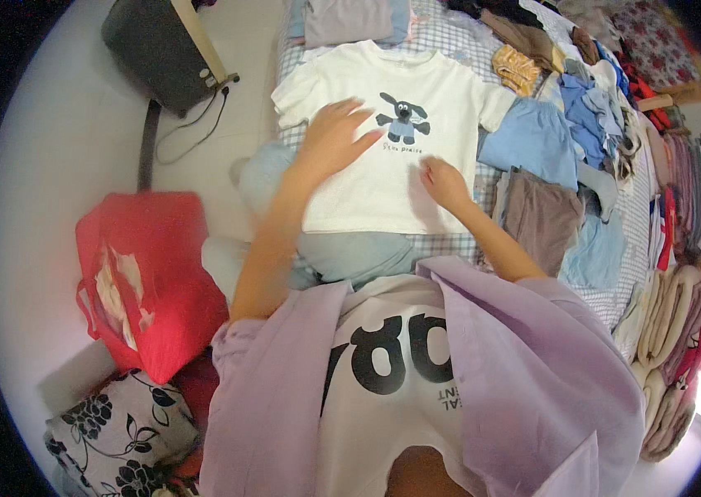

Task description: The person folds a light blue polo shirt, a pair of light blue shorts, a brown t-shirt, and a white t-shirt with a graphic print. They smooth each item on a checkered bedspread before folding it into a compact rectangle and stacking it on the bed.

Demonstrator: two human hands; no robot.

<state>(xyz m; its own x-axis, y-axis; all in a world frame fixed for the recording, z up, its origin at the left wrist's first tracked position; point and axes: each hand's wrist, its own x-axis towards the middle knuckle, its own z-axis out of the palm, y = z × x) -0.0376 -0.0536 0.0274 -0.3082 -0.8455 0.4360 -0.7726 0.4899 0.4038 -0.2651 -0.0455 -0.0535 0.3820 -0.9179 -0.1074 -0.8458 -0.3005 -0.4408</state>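
A white short-sleeved T-shirt [350,195] with a dark cartoon dog print lies spread out flat, its neck away from me. Over its left half is my left hand [338,132], open, fingers apart and slightly blurred, with nothing in it. My right hand [445,182] is above the shirt's lower right part, beside the print. Its fingers are curled in, and no cloth shows lifted in them. The shirt lies on a bed with a checked sheet [483,245], its hem close to my light blue trousers [358,255].
Right of the shirt are blue shorts [528,145], brown-grey shorts [542,207] and a yellow patterned garment [516,68]. Folded grey clothes [349,21] lie beyond it. Stacked blankets [665,323] stand far right. A red bag [151,273] and a dark box-shaped appliance [156,54] stand left.
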